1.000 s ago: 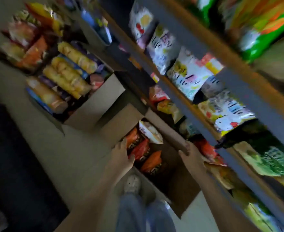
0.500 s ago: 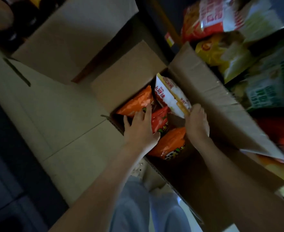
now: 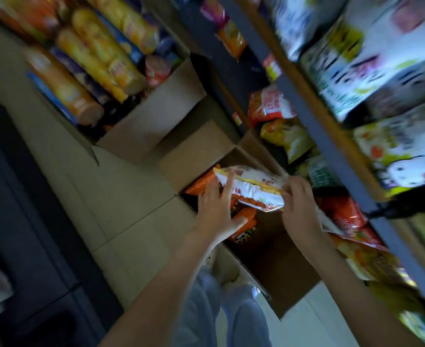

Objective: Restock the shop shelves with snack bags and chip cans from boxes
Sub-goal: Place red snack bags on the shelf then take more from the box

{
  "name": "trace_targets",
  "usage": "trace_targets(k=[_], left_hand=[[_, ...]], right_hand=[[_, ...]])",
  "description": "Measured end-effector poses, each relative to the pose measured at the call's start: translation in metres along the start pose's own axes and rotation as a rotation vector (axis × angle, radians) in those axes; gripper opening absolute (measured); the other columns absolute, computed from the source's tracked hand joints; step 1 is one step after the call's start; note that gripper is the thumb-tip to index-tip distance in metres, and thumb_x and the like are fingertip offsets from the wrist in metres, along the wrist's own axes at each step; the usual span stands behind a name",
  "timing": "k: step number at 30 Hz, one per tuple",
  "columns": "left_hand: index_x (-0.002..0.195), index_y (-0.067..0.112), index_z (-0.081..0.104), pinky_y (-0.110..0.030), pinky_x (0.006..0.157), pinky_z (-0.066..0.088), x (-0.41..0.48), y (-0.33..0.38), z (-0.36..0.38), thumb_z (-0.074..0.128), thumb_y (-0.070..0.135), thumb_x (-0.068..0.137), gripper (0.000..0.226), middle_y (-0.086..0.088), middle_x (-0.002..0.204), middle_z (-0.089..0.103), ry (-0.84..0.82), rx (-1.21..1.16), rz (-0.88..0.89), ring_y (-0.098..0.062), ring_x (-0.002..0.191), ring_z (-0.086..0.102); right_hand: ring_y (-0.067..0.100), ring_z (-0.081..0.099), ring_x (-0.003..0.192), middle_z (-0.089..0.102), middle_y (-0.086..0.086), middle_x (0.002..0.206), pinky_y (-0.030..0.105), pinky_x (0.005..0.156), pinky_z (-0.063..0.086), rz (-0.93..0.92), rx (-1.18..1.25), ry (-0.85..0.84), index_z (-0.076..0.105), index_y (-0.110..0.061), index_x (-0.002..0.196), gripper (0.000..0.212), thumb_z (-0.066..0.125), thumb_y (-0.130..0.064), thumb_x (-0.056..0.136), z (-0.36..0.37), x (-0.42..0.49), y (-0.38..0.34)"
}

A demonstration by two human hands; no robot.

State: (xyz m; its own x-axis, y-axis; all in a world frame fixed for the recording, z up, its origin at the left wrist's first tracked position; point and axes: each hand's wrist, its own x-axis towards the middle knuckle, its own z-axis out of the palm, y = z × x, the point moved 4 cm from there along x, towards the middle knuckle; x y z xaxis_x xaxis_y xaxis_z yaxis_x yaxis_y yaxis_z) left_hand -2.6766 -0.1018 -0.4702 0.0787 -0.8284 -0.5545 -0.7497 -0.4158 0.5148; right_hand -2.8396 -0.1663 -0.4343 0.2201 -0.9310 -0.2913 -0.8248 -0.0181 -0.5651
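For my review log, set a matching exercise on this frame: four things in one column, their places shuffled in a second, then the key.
Things
1. white snack bag
2. chip cans
3. orange bags
4. cartoon-print bags

Places
A. lying in the far box
B. on the shelf at right
C. down in the near box
D. above the near box, right hand pinching one end, left hand touching the other

Pairs: 1-D, 2-A, 3-C, 4-B

White-and-red snack bag [image 3: 251, 191] held level above open cardboard box [image 3: 198, 151]; orange bags [image 3: 245, 221] inside. Yellow chip cans [image 3: 98, 53] lie stacked in second box [image 3: 151, 121] beyond.
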Motion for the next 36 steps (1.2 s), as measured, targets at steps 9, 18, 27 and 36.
trace_targets(k=[9, 18, 27, 36], left_hand=[[0.143, 0.057, -0.014, -0.054, 0.117, 0.024, -0.108, 0.119, -0.17, 0.077, 0.06, 0.067, 0.119, -0.013, 0.163, -0.006, 0.189, -0.387, 0.282, -0.031, 0.15, 0.003], [0.141, 0.056, 0.005, -0.034, 0.101, 0.046, -0.189, 0.237, -0.276, 0.073, 0.052, 0.074, 0.096, -0.007, 0.14, 0.033, 0.298, -0.359, 0.664, -0.015, 0.128, 0.042], [0.138, 0.059, 0.012, -0.013, 0.105, 0.033, -0.242, 0.345, -0.352, 0.08, 0.05, 0.07, 0.096, 0.037, 0.14, 0.023, 0.347, -0.445, 0.927, 0.016, 0.133, 0.025], [0.142, 0.04, 0.02, 0.0, 0.08, 0.04, -0.277, 0.429, -0.38, 0.084, 0.022, 0.075, 0.094, 0.037, 0.119, 0.041, 0.251, -0.563, 1.04, 0.026, 0.105, 0.045]], right_hand=[[0.006, 0.046, 0.065, 0.047, -0.009, 0.074, 0.02, 0.062, 0.036, -0.038, 0.454, 0.259, 0.045, -0.026, 0.084, 0.025, 0.048, -0.007, 0.099, -0.217, -0.063, -0.133], [0.001, 0.051, 0.069, 0.051, -0.008, 0.088, 0.027, 0.066, 0.046, -0.131, 0.68, 0.348, 0.048, -0.032, 0.097, 0.018, 0.046, -0.015, 0.101, -0.37, -0.113, -0.207], [0.013, 0.018, 0.146, 0.007, -0.004, 0.158, 0.041, 0.115, 0.031, -0.445, 0.503, 0.486, -0.008, -0.043, 0.148, 0.103, 0.072, -0.038, 0.083, -0.451, -0.185, -0.246], [-0.01, -0.013, 0.142, -0.012, -0.011, 0.16, -0.004, 0.103, 0.009, -0.309, 0.174, 0.631, -0.01, -0.042, 0.148, 0.111, 0.077, -0.021, 0.082, -0.481, -0.226, -0.246]])
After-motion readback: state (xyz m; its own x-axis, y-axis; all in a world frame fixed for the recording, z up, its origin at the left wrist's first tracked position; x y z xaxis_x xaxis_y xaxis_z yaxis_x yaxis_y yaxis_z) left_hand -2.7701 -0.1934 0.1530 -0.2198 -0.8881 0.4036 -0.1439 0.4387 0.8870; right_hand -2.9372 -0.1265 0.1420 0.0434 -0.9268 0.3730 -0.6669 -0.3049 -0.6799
